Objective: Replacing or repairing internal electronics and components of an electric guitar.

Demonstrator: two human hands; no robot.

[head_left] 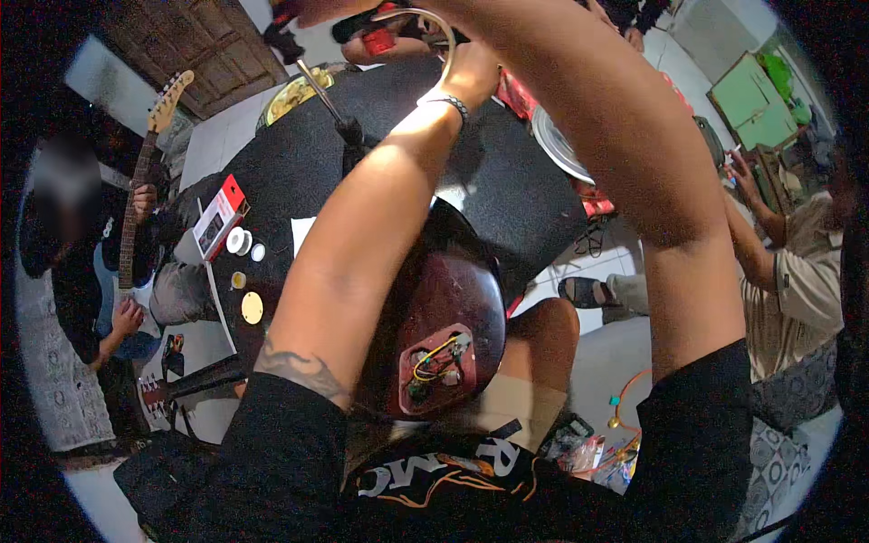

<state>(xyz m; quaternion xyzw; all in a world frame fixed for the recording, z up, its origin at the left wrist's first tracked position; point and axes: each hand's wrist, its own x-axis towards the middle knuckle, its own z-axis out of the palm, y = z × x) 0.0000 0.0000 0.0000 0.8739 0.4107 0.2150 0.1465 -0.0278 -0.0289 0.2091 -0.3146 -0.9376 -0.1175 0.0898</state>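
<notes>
A dark red electric guitar body (453, 281) lies across my lap. Its cavity (439, 369) is uncovered and shows yellow, green and dark wires among small parts. My left hand (472, 77) reaches over the black table (272, 181), next to a pale curved cable (445, 34); my right arm partly covers its fingers. Crossing above it, my right arm leads to my right hand (317, 11), which the top edge cuts off. That hand is near the dark upper end of a metal rod (317, 83), which rises from a black base (350, 134). Its fingers are unclear.
A red-and-white box (220, 217), a white spool (238, 240), a small jar (238, 281) and a cream disc (252, 308) sit at the left. A person holds a blue electric guitar (127, 299) there. Another sits at the right, near a green cabinet (753, 100).
</notes>
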